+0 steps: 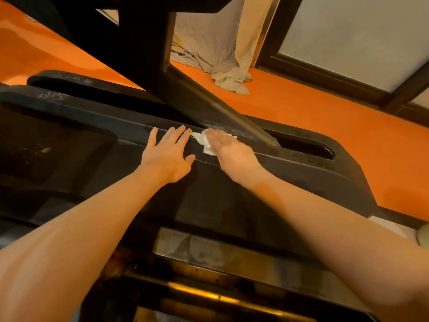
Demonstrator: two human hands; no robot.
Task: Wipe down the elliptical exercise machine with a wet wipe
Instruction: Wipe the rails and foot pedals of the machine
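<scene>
Wiping is under way: the right hand [226, 145] presses the white wipe [204, 141] flat-fingered on the top edge of the machine [301, 168], beside the slanted bar [209, 101]. The left hand [168, 152] rests spread beside it. Next, probably slide the wipe along that dusty edge.

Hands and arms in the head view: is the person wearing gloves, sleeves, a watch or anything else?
No. Both forearms are bare right up to the bottom edge of the frame, with no sleeve showing. The left hand and right hand are ungloved, and no watch, ring, band or marking shows on either wrist.
</scene>
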